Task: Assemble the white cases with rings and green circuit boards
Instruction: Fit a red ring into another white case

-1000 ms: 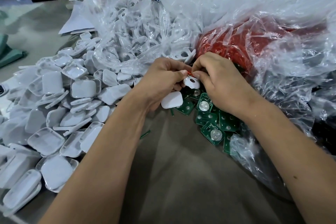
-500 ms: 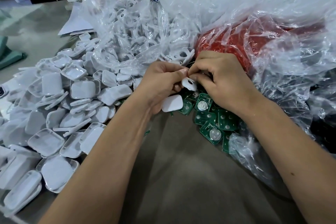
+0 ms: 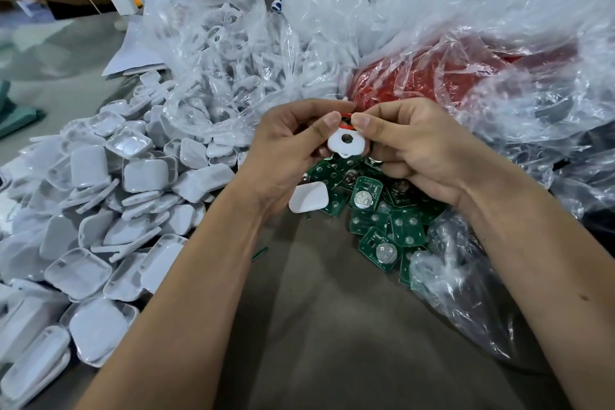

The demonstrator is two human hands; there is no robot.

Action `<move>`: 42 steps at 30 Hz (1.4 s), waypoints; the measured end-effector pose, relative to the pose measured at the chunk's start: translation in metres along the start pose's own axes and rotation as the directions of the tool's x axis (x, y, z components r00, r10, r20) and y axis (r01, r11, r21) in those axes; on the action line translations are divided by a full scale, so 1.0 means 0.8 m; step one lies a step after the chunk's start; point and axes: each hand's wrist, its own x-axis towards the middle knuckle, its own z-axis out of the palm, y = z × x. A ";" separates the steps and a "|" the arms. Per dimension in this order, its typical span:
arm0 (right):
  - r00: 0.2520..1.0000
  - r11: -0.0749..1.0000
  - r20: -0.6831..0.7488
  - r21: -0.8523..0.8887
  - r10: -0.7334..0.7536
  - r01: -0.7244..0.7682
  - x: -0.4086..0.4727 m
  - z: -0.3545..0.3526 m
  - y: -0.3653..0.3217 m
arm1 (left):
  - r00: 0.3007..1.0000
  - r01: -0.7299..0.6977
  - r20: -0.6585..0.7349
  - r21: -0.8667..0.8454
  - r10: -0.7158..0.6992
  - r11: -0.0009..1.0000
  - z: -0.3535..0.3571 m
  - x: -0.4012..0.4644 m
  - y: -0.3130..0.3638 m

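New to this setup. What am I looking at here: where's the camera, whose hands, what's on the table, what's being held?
No machine here: a person works bare-handed, and the single wide-angle camera sits on their head, looking forward and down.

The left hand and right hand meet in the middle, both pinching a small white case part with a hole in it. A thin red ring shows at its top edge, between the thumbs.

On the grey table: a heap of white case shells to the left, green circuit boards under the hands, and one loose white cover by the left wrist. Behind are clear plastic bags, one of white parts, one of red rings.
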 end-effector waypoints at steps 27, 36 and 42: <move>0.989 0.979 -0.079 -0.175 -0.123 0.107 -0.001 0.002 0.002 | 1.000 0.014 0.003 0.031 -0.014 0.999 0.006 -0.005 0.001; 0.940 0.898 -0.070 -0.329 -0.333 0.293 -0.003 0.004 0.003 | 0.997 -0.079 0.003 0.045 0.079 0.996 0.006 -0.004 0.002; 0.916 0.868 -0.083 -0.363 -0.393 0.339 -0.002 0.002 0.004 | 0.991 -0.130 -0.030 0.094 0.133 0.987 0.007 -0.005 0.005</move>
